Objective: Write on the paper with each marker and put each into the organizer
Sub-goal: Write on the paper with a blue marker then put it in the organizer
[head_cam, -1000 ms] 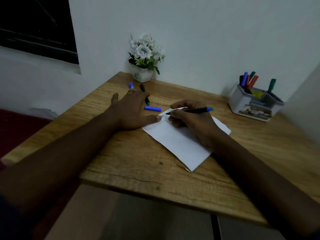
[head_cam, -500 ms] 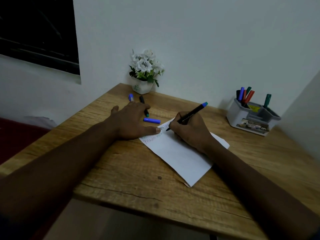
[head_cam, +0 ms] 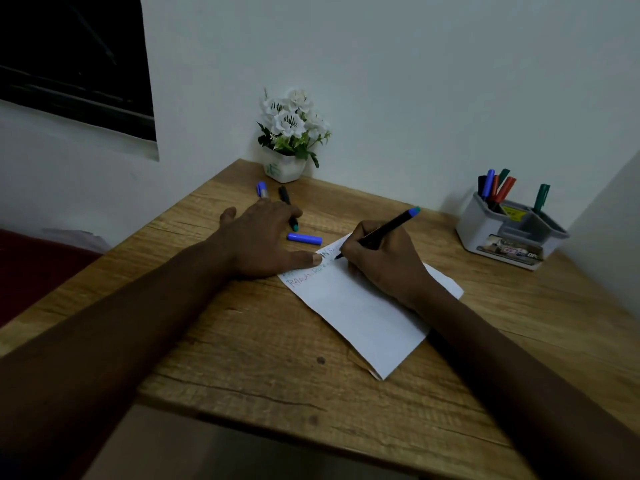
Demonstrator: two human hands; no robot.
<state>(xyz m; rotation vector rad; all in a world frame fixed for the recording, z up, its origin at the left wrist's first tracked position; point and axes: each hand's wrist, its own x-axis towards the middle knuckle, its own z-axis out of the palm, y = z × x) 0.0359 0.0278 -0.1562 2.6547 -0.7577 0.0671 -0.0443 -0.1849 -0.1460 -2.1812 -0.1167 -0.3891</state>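
Table (head_cam: 242,341) still holds the paper (head_cam: 363,323); right hand (head_cam: 384,261) fingers (head_cam: 353,244) grip the marker (head_cam: 388,228), now tipped up and writing; left hand (head_cam: 263,237) lies flat, open

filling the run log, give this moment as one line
right hand: writes with black blue-ended marker | left hand: thumb presses white paper sheet | grey plastic organizer: holds other markers

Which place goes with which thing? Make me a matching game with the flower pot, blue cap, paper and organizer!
Things:
1 flower pot
2 blue cap
3 paper
4 organizer

Places:
A under the right hand gripping a marker
B far right side of the table
C lying flat beside the left hand
D far left corner of the table

Pairs: 1-D, 2-C, 3-A, 4-B.
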